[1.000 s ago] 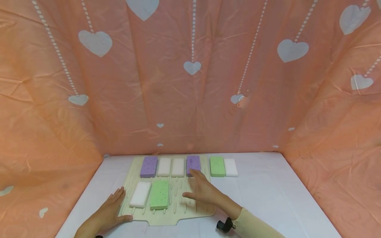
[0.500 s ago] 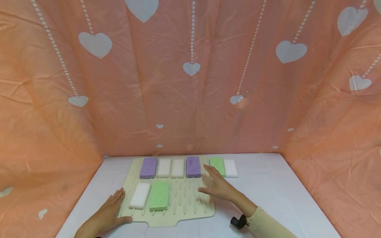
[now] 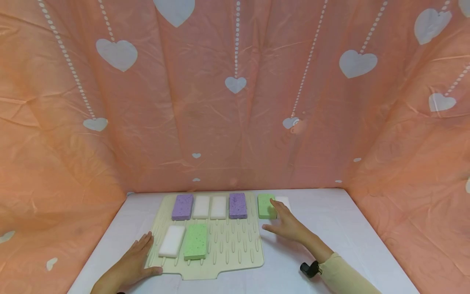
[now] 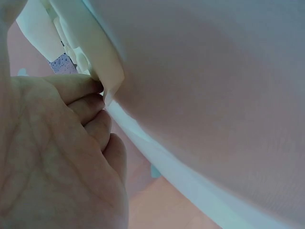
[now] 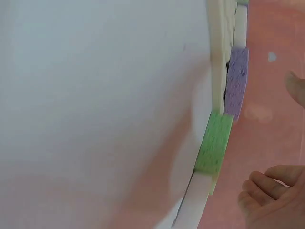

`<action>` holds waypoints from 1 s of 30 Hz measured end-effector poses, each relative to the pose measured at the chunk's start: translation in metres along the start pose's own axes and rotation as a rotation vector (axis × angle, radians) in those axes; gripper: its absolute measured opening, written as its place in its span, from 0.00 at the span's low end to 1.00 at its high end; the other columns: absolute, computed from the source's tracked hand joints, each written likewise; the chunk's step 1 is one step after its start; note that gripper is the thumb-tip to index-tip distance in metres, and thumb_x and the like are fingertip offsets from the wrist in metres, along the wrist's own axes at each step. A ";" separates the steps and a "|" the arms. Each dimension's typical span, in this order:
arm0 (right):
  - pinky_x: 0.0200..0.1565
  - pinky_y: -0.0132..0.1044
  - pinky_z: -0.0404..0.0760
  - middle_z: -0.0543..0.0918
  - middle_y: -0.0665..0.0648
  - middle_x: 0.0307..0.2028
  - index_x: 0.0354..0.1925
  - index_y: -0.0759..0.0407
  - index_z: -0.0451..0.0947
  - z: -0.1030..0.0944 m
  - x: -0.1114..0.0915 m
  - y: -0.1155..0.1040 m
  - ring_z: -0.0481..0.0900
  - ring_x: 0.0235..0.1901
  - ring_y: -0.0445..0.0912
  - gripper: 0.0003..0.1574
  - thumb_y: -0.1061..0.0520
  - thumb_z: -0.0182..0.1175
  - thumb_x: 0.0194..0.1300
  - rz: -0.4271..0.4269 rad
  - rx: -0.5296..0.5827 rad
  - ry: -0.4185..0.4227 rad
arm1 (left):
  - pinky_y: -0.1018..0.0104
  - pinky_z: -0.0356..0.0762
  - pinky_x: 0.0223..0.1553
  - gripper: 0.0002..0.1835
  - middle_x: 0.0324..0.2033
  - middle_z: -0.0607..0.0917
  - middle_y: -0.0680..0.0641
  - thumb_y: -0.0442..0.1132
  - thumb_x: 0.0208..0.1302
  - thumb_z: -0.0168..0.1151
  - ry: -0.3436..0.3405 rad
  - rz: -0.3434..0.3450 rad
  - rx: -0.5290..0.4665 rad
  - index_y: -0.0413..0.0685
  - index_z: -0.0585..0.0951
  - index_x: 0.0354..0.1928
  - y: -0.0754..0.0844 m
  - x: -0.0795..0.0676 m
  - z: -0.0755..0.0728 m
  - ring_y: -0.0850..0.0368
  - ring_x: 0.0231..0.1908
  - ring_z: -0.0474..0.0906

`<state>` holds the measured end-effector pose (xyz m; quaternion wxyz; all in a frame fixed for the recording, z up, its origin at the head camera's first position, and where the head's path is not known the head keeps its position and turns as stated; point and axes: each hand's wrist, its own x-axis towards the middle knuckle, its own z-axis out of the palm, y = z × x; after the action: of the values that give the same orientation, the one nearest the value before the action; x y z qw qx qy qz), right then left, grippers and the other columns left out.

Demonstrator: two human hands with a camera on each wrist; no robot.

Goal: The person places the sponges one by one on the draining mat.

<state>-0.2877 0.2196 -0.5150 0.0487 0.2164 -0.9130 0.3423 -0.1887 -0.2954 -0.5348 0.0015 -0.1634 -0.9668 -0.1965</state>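
A cream ridged drying mat lies on the white table. On it, at the back, are a purple sponge, two white sponges and another purple sponge. Nearer the front lie a white sponge and a green sponge. My left hand touches the mat's left edge, fingers extended; the left wrist view shows its fingertips against the rim. Off the mat's right side, a green sponge and a white sponge sit side by side. My right hand, holding nothing, hovers before them, partly covering both.
White tablecloth stretches right of the mat. An orange curtain with white hearts closes off the back and both sides. A black wrist device sits by the right sleeve.
My right hand has moved right, from over the mat near the right purple sponge to the green and white sponges beside the mat. The left hand and the sponges have stayed put.
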 end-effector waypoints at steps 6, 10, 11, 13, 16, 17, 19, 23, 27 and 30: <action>0.70 0.63 0.60 0.60 0.69 0.73 0.77 0.65 0.52 -0.013 -0.001 0.015 0.57 0.73 0.64 0.66 0.37 0.73 0.56 0.064 0.014 0.016 | 0.86 0.13 0.60 0.63 0.71 0.58 0.23 0.66 0.46 0.73 -0.005 -0.001 -0.002 0.19 0.61 0.68 0.000 0.001 0.000 0.24 0.71 0.52; 0.70 0.65 0.59 0.59 0.72 0.73 0.77 0.66 0.52 -0.019 -0.001 0.024 0.56 0.73 0.66 0.65 0.38 0.73 0.57 0.088 0.003 0.013 | 0.85 0.13 0.61 0.63 0.70 0.59 0.21 0.65 0.47 0.72 0.018 0.031 -0.015 0.17 0.61 0.67 -0.003 0.001 0.002 0.24 0.70 0.52; 0.69 0.65 0.58 0.59 0.73 0.72 0.77 0.66 0.52 -0.020 -0.001 0.025 0.55 0.73 0.67 0.65 0.39 0.73 0.57 0.092 0.004 0.009 | 0.84 0.13 0.62 0.62 0.69 0.59 0.20 0.65 0.47 0.72 0.031 0.045 -0.014 0.17 0.61 0.67 -0.004 0.000 0.003 0.24 0.70 0.52; 0.70 0.66 0.58 0.59 0.74 0.72 0.77 0.66 0.51 -0.022 0.000 0.028 0.55 0.73 0.68 0.65 0.39 0.73 0.57 0.107 0.007 0.000 | 0.84 0.13 0.62 0.62 0.68 0.60 0.19 0.65 0.48 0.72 0.043 0.068 -0.005 0.16 0.62 0.66 -0.005 0.000 0.004 0.23 0.69 0.52; 0.70 0.67 0.57 0.58 0.74 0.72 0.77 0.66 0.51 -0.025 0.001 0.032 0.54 0.73 0.69 0.65 0.39 0.73 0.57 0.121 0.019 -0.007 | 0.85 0.13 0.62 0.62 0.68 0.60 0.20 0.65 0.48 0.72 0.041 0.062 -0.009 0.16 0.61 0.66 -0.004 -0.001 0.003 0.23 0.70 0.52; 0.70 0.67 0.57 0.58 0.74 0.72 0.77 0.66 0.51 -0.026 0.001 0.034 0.54 0.73 0.69 0.66 0.39 0.73 0.57 0.122 0.016 -0.009 | 0.86 0.13 0.61 0.62 0.69 0.60 0.20 0.65 0.48 0.72 0.037 0.055 -0.004 0.17 0.62 0.67 -0.003 -0.001 0.002 0.23 0.70 0.53; 0.69 0.67 0.58 0.58 0.75 0.72 0.77 0.67 0.51 -0.028 0.003 0.037 0.55 0.72 0.69 0.66 0.38 0.73 0.57 0.114 -0.001 -0.010 | 0.87 0.13 0.59 0.63 0.70 0.59 0.21 0.66 0.47 0.72 0.015 0.029 -0.003 0.18 0.61 0.67 -0.001 -0.001 0.000 0.24 0.70 0.53; 0.68 0.66 0.60 0.60 0.76 0.71 0.75 0.71 0.52 -0.030 0.006 0.047 0.57 0.71 0.70 0.66 0.37 0.73 0.56 0.071 -0.055 -0.005 | 0.88 0.13 0.58 0.63 0.71 0.59 0.22 0.67 0.47 0.72 -0.011 0.006 0.022 0.18 0.61 0.68 0.002 0.000 -0.001 0.25 0.70 0.53; 0.69 0.66 0.60 0.60 0.77 0.71 0.74 0.73 0.52 -0.033 0.011 0.056 0.57 0.71 0.70 0.67 0.36 0.72 0.56 0.054 -0.088 -0.012 | 0.89 0.13 0.57 0.62 0.70 0.59 0.22 0.66 0.46 0.73 -0.005 0.013 0.023 0.18 0.62 0.67 0.004 0.000 -0.003 0.24 0.70 0.54; 0.69 0.66 0.58 0.59 0.76 0.72 0.74 0.74 0.51 -0.035 0.014 0.062 0.55 0.72 0.70 0.68 0.34 0.72 0.56 0.065 -0.096 -0.031 | 0.90 0.14 0.57 0.62 0.70 0.59 0.22 0.65 0.46 0.73 -0.005 0.009 0.013 0.18 0.62 0.67 0.004 0.000 -0.003 0.24 0.70 0.53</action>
<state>-0.3287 0.2790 -0.5228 0.0335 0.1891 -0.9356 0.2961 -0.1876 -0.2932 -0.5305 0.0013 -0.1682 -0.9673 -0.1897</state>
